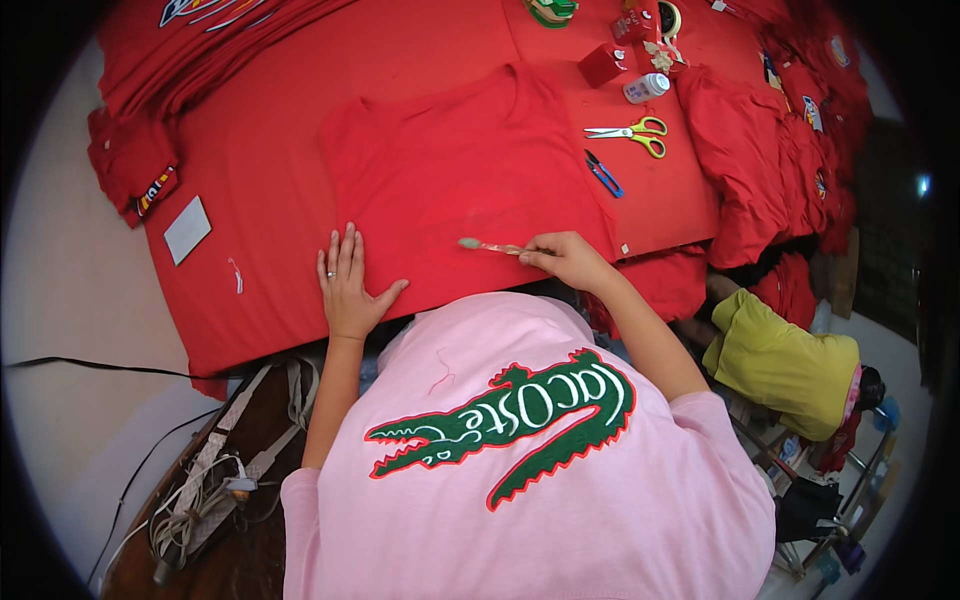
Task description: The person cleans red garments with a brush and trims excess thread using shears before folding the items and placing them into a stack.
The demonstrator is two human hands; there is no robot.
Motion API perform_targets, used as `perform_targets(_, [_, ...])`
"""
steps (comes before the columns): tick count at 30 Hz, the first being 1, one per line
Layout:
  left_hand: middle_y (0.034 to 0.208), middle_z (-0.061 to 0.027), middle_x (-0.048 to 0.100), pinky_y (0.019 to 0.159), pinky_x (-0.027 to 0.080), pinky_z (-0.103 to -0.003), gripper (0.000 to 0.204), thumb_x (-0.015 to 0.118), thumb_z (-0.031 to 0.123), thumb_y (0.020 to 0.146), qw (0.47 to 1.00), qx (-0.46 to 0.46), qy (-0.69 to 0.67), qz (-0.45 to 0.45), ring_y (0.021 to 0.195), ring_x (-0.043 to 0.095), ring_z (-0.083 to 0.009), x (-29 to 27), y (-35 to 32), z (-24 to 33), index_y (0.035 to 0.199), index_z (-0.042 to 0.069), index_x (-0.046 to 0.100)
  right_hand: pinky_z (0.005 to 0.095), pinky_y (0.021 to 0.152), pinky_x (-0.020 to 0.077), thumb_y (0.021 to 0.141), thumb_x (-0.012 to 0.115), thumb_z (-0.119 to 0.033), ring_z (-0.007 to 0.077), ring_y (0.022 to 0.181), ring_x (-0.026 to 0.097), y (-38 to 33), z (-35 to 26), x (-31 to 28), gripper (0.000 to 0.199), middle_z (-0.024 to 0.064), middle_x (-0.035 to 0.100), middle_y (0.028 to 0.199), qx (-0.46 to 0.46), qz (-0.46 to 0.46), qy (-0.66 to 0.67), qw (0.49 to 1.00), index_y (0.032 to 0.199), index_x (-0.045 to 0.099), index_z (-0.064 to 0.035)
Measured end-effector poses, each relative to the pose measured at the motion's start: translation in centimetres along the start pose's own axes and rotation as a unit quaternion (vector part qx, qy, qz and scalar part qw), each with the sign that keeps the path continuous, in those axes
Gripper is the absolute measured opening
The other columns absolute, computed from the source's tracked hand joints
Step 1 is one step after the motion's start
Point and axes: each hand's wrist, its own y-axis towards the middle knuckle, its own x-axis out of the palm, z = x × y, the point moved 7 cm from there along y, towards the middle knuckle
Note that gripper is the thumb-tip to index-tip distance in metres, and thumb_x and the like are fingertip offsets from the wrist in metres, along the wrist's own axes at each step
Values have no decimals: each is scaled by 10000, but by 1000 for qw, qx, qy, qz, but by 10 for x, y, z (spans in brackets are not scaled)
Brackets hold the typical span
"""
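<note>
The left hand (353, 285) lies flat, gripping nothing, likely to steady the red shirt (440, 150); the right hand (568, 260) grasps a small brush (490, 246) by its handle.

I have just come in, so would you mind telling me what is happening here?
A person's right hand holds a small brush over a red garment spread on a red-covered table; whether the bristles touch it is hard to tell. The left hand lies flat, holding nothing. Scissors, thread snips and a white bottle are to the right, untouched.
</note>
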Motion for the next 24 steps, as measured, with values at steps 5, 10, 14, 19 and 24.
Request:
perform_targets(5, [1681,-120,392,1277,194,-542,1062,811,612,784,1000,4,-3,-1,1573,320,-321,-3,2,3,1573,6,441,382,707,523,1023,676,-280,227,747,665,49,35,-97,306,163,710,811,-60,348,-45,935,1055,739,18])
perform_targets(10, [1703,-97,357,1288,183,-524,1088,825,608,773,1000,-3,1,-4,1582,301,-307,0,0,-1,1606,48,405,331,690,499,1030,663,-220,154,748,622,53,-21,-97,238,74,683,794,-114,291,74,947,1017,719,11])
perform_targets(14, [1692,-105,375,1281,191,-538,1070,818,609,778,1000,0,-6,4,1577,312,-315,-1,-1,-1,1590,32,427,335,662,512,1013,691,-248,151,677,610,36,-50,-2,243,80,696,763,6,-126,-31,991,1042,774,-21])
perform_targets(19, [1691,-104,377,1280,192,-542,1064,820,603,779,1000,-6,-9,3,1577,311,-316,-3,-3,-1,1588,33,431,276,513,374,1071,622,-216,51,577,472,59,7,-98,248,-17,566,655,-29,396,131,908,1010,746,-10])
perform_targets(24, [1699,-100,364,1285,179,-530,1071,834,585,773,1000,5,-10,4,1584,297,-312,-1,0,-2,1601,49,416,241,678,466,1062,646,-217,69,735,564,61,-17,-59,229,-31,653,804,-120,228,64,964,1095,734,-8])
